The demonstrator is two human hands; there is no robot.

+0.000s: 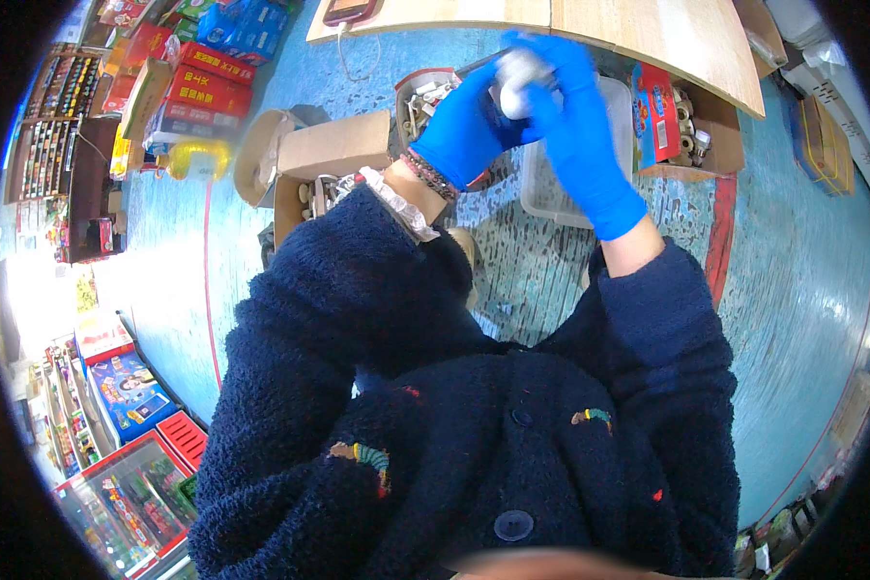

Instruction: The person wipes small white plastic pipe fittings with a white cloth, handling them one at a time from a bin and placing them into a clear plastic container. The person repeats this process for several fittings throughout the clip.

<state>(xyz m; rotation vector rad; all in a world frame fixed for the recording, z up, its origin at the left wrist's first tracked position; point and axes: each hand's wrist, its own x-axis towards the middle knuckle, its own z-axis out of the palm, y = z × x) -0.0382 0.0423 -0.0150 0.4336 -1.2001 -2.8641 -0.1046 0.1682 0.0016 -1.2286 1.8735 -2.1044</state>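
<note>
My two hands, both in blue gloves, meet in front of me at the upper middle of the head view. Between them is a small white rounded part (518,85), mostly covered by fingers, so its exact kind cannot be made out. My left hand (459,133) grips it from the left and below. From the right, my right hand (580,135) closes its fingers round it. Below my right hand stands a clear plastic bin (621,116). Close to my left hand is a cardboard box of white and grey parts (423,101).
A wooden tabletop (648,27) lies ahead, with a phone (349,11) and its white cable. Another open carton (333,147) stands left. At right is a red and blue box (656,114) beside more white parts (686,126). Stacked packages (203,92) line the far left.
</note>
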